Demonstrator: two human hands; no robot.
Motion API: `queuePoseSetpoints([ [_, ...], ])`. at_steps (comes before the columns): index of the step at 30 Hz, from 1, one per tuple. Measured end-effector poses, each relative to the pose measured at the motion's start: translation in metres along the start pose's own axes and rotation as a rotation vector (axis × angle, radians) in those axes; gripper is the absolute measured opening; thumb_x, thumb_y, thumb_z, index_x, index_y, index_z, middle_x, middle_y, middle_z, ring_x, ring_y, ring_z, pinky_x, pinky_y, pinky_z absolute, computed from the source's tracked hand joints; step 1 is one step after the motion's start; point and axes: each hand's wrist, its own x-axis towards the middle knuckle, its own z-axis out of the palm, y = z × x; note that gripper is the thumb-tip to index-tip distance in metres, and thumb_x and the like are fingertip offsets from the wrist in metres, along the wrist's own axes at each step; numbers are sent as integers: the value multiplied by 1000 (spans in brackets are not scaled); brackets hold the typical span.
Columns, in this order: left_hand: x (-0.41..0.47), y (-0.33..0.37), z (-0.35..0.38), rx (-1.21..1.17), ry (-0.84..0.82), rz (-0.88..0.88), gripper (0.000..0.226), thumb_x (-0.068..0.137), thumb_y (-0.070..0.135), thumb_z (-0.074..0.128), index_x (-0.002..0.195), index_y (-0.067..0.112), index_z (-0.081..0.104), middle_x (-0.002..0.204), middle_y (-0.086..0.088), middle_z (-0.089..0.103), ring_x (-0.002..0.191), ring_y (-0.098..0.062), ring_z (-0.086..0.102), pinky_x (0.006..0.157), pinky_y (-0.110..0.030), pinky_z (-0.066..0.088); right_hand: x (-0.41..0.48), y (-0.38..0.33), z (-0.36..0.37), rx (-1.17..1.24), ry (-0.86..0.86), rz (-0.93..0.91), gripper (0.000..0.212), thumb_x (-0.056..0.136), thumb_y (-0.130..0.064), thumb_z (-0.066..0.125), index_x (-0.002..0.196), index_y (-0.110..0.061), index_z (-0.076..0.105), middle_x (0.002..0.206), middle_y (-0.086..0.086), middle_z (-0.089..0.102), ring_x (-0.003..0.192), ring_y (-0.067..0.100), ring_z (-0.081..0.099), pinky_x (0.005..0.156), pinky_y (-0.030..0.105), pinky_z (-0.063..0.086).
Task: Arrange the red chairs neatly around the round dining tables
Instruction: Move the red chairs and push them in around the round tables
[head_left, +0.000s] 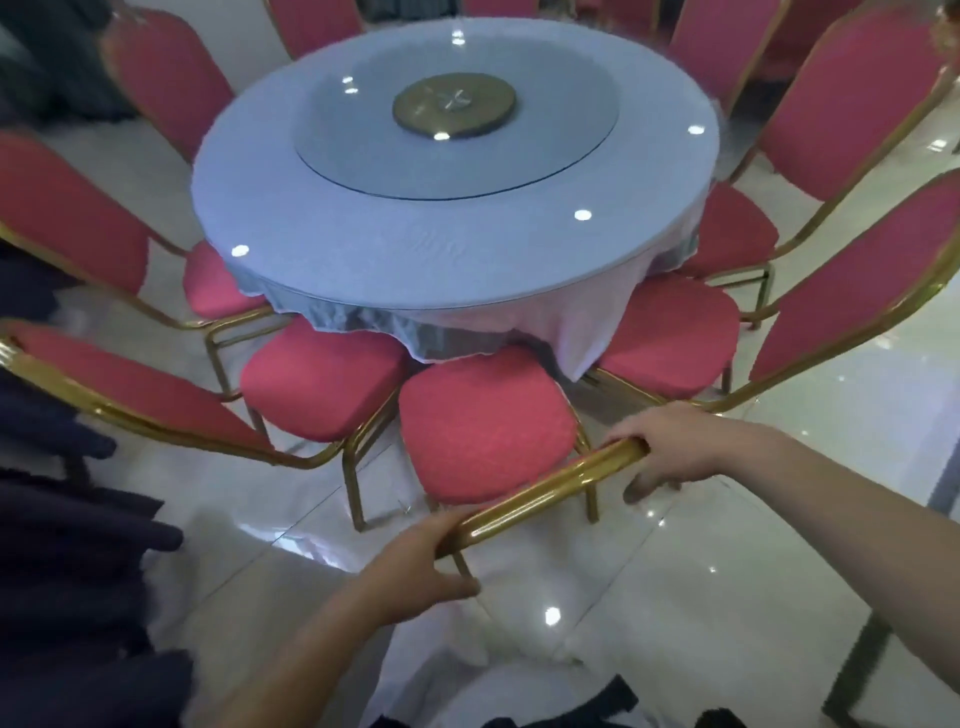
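Observation:
A round dining table (363, 249) with a pale cloth and a glass turntable stands ahead. Directly below me is a red chair (488, 426) with a gold frame, its seat tucked partly under the table edge. My left hand (415, 561) grips the left end of its gold top rail (535, 493). My right hand (670, 452) grips the right end of the same rail. Several more red chairs ring the table, among them the left neighbour (317, 384) and the right neighbour (670, 332).
Glossy white floor tiles (701, 597) stretch behind the chair. Dark fabric (62, 571) fills the left edge of the view. Further red chairs (852, 104) of another setting stand at the back right. A dark strip (857, 660) crosses the floor at lower right.

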Motion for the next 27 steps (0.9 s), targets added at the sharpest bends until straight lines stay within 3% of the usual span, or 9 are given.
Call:
queuePoseSetpoints([
  [2, -2, 12, 22, -11, 196, -76, 63, 79, 29, 78, 132, 41, 49, 118, 15, 57, 108, -6, 56, 92, -27, 50, 5, -8, 7, -218, 169, 3, 15, 74, -29, 60, 86, -36, 65, 84, -11, 67, 75, 13, 62, 68, 35, 54],
  [4, 4, 26, 39, 10, 308, -117, 44, 85, 20, 70, 123, 35, 54, 110, 10, 61, 95, -7, 62, 78, -23, 55, 3, -8, 16, -204, 218, 0, 13, 74, -19, 53, 71, -30, 58, 79, -6, 65, 76, 19, 61, 66, 36, 52],
  [6, 14, 39, 53, -9, 349, -139, 37, 90, 10, 59, 118, 34, 58, 103, 7, 62, 83, -8, 64, 62, -17, 55, -4, -3, 22, -165, 206, 11, 13, 74, -17, 52, 69, -28, 57, 74, -6, 62, 73, 20, 61, 66, 36, 54],
  [10, 22, 50, 77, 33, 344, -194, 54, 90, 2, 47, 118, 45, 63, 101, 7, 64, 90, -21, 63, 78, -44, 58, -29, 7, 55, -244, 270, 60, 24, 74, -21, 51, 90, -30, 68, 83, -4, 65, 84, 24, 65, 71, 33, 52],
  [16, 28, 72, 100, 138, 276, -95, 75, 83, -3, 46, 120, 63, 47, 98, 12, 56, 99, -24, 56, 88, -51, 51, -69, 34, 80, -208, 357, 165, 38, 80, -17, 52, 102, -43, 70, 81, -9, 65, 81, 14, 64, 68, 29, 49],
  [21, 35, 74, 71, 193, 163, -71, 47, 87, 2, 51, 119, 33, 67, 109, 0, 67, 100, -24, 62, 88, -44, 55, -65, 28, 80, -176, 386, 233, 21, 78, -19, 48, 81, -34, 62, 67, -11, 54, 61, 11, 49, 53, 27, 30],
  [23, 40, 71, 53, 200, 179, -89, 30, 88, 6, 55, 110, 20, 70, 101, -4, 69, 95, -24, 64, 87, -42, 56, -54, 22, 72, -103, 370, 240, 16, 77, -17, 50, 77, -29, 60, 72, -9, 58, 66, 13, 51, 61, 30, 32],
  [27, 44, 68, 38, 245, 226, -127, 19, 87, 10, 58, 99, 18, 69, 94, -4, 68, 90, -25, 64, 84, -41, 57, -37, 17, 55, 36, 321, 198, 15, 75, -11, 53, 68, -23, 59, 78, -4, 62, 77, 18, 54, 73, 35, 32],
])
